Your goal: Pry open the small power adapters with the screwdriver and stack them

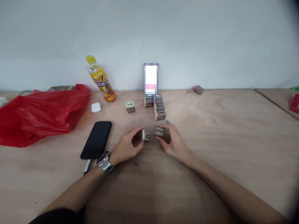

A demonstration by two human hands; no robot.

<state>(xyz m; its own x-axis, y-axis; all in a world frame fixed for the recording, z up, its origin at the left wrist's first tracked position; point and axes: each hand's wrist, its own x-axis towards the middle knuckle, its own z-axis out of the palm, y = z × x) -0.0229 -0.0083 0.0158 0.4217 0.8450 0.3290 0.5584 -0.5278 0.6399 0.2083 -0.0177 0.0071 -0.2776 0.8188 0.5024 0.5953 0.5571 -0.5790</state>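
Between the thumb and fingers of my left hand (129, 143) is a cream pencil sharpener head (145, 135), its metal parts facing right. My right hand (174, 141) grips a smoky see-through sharpener container (159, 131), a small gap away from the head. Beyond my hands a whole two-hole pencil sharpener (130, 106) stands upright with its cream top showing. Several similar small boxes (159, 114) are lined up in two rows farther back. On the table close to my left hand lies a small flat brown piece (136, 163).
A black phone (96, 140) lies left of my hands, above a pen (87, 166). Farther left are a white earbud case (96, 107), a red plastic bag (51, 115) and a drink bottle (101, 79). A lit phone (151, 77) leans on the wall. A pinkish box (199, 89) lies back right.
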